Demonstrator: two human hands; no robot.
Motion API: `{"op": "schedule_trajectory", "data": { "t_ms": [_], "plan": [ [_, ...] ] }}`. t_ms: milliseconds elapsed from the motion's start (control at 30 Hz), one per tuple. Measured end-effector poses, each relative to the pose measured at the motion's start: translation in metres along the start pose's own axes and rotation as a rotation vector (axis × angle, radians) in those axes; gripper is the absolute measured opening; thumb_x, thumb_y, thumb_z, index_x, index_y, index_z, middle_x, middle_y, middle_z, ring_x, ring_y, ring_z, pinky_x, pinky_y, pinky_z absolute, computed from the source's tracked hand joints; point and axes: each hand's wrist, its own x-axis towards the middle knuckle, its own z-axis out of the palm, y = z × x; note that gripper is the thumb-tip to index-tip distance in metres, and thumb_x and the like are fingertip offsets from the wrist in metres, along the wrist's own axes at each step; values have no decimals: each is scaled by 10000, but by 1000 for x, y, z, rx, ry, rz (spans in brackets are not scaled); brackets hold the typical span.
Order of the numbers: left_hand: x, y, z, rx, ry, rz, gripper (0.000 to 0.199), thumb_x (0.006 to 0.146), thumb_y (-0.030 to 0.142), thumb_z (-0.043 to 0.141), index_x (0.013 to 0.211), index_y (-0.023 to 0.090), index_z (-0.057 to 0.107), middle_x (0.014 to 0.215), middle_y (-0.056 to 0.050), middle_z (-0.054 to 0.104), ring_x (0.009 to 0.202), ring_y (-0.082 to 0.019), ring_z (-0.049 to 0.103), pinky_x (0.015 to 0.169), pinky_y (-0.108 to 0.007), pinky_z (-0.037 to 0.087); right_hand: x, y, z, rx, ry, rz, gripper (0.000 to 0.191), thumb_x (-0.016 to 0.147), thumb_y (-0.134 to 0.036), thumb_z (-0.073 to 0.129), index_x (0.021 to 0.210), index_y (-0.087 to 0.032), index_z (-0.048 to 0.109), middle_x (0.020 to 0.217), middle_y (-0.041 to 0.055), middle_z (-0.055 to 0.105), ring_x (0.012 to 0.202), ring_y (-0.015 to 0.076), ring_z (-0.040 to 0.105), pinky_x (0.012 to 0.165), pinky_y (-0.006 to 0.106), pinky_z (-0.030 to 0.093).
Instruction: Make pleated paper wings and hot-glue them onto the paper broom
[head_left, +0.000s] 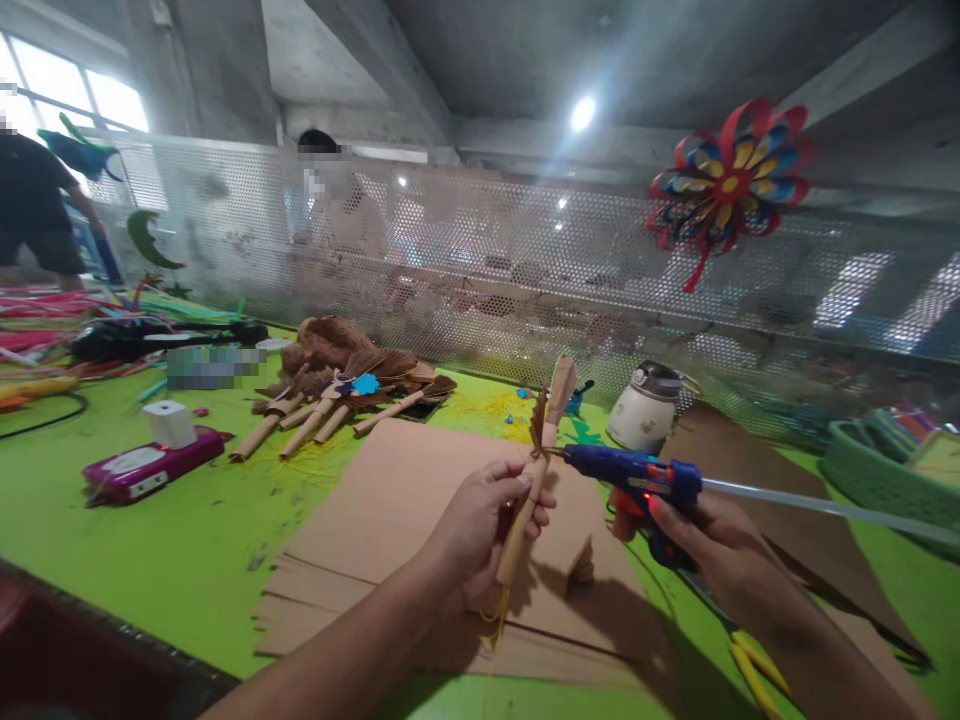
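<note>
My left hand (491, 520) is closed round a rolled brown paper tube (523, 525), with folded paper pieces (556, 395) fanning out at its top and yellow strands hanging at its bottom. My right hand (694, 535) grips a blue glue gun (630, 468) with a clear glue stick (810, 503) out of its back. The gun's nozzle meets the upper part of the tube, just under the folded pieces. Beneath both hands lies a stack of brown paper sheets (420, 480). A small folded paper piece (581, 565) rests on the stack.
Several paper tubes with fans (322, 410) lie back left, near a purple power strip (154, 465). Behind the right hand are a white jar (645, 410) and a green basket (862, 465). Yellow-handled scissors (754, 670) lie front right. A person (341, 215) is behind the perforated screen (465, 230).
</note>
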Motion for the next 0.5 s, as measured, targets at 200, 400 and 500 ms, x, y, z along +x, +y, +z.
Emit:
{"op": "schedule_trajectory", "data": {
  "t_ms": [200, 400, 500],
  "plan": [
    [0, 0, 0, 18, 1, 6, 54, 795, 119, 489, 846, 120, 508, 722, -80, 618, 558, -101, 555, 515, -189, 419, 0, 3, -1, -26, -29, 4, 357, 857, -481, 457, 966, -207, 659, 812, 58, 652, 675, 173, 530, 558, 286, 387],
    [0, 0, 0, 26, 3, 14, 28, 800, 112, 482, 824, 119, 495, 720, -80, 614, 557, -96, 548, 511, -183, 411, 1, 14, -1, 26, -47, 20, 360, 868, -446, 460, 1035, -183, 640, 812, 82, 648, 731, 206, 550, 582, 306, 390],
    [0, 0, 0, 34, 1, 24, 17, 802, 122, 488, 818, 122, 492, 717, -76, 611, 556, -97, 547, 511, -186, 411, 0, 20, 0, 63, -48, 37, 358, 870, -433, 465, 1059, -179, 631, 812, 86, 650, 699, 197, 543, 566, 302, 383]
  ]
}}
